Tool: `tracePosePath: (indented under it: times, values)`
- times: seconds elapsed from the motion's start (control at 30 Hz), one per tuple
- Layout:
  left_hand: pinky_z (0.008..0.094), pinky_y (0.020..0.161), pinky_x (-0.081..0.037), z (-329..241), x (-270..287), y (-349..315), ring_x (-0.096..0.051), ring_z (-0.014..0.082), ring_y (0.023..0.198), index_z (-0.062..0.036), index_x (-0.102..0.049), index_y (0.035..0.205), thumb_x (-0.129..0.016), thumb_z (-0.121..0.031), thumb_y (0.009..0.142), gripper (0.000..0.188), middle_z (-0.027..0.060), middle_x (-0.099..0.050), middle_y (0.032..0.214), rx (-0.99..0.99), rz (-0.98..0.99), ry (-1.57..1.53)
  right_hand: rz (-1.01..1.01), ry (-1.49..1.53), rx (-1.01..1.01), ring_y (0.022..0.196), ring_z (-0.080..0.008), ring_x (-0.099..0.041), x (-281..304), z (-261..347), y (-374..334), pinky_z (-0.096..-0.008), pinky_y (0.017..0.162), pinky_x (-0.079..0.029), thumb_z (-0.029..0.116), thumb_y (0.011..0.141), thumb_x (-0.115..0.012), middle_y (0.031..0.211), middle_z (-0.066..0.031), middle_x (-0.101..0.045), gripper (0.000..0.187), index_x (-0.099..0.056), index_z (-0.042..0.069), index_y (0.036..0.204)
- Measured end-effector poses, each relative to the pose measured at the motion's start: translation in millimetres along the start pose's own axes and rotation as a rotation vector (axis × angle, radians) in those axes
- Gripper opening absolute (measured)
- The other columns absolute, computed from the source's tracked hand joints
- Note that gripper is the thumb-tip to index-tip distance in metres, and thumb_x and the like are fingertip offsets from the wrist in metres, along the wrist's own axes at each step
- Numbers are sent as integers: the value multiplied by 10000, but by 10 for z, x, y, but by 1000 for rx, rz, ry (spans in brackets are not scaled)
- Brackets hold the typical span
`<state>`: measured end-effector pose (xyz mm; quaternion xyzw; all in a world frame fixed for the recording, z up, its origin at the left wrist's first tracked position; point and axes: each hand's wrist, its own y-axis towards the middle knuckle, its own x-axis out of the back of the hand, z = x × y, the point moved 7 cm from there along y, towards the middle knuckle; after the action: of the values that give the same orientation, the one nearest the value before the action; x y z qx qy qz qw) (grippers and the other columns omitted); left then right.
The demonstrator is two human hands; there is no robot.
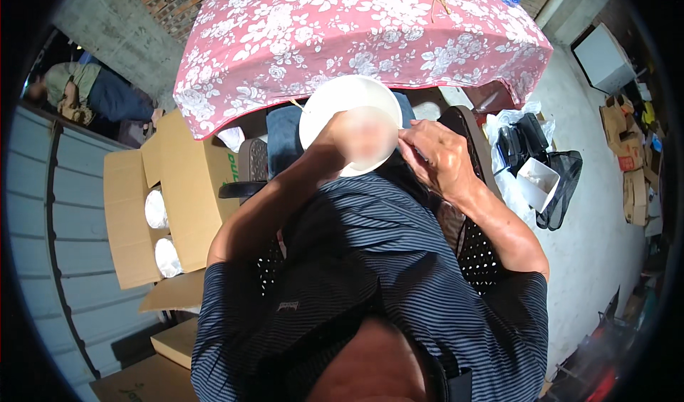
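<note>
We note a round, smooth white dish (pixel 338 94) over the lap, just below the table's pink cloth with white flowers (pixel 320 24). Left hand (pixel 365 140) over the dish, blurred; we cannot tell its opening or hold. Right hand (pixel 442 156) at the dish's right rim, fingers curled; whether they grip anything, we cannot tell.

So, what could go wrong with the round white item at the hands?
It may slip: the round white item is over the lap, off the table, with the left hand across it and the right hand by its right edge.

It might also catch the pink tablecloth, whose hanging edge appears close to its far rim.
</note>
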<state>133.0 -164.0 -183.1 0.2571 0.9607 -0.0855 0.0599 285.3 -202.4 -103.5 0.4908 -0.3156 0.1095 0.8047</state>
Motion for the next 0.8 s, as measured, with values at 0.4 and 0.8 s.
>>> tracePosePath:
  times: [0.4, 0.8]
  values:
    - [244, 684, -478, 7, 46, -100, -605, 84, 748, 27, -725, 1022, -703, -216, 995, 245, 12, -667, 815, 44, -29, 89, 154, 436, -664, 674, -98, -586, -111, -539, -205, -295, 617, -479, 114, 953, -678, 743, -23, -643, 137, -653, -14, 912]
    - [310, 571, -498, -608, -214, -217, -641, 120, 605, -41, -735, 1012, -808, -184, 874, 211, 64, -669, 708, -515, -197, 690, 192, 742, -881, 652, -24, -512, -63, -564, -153, -214, 588, -408, 181, 998, -654, 743, 36, -619, 166, -688, 25, 949]
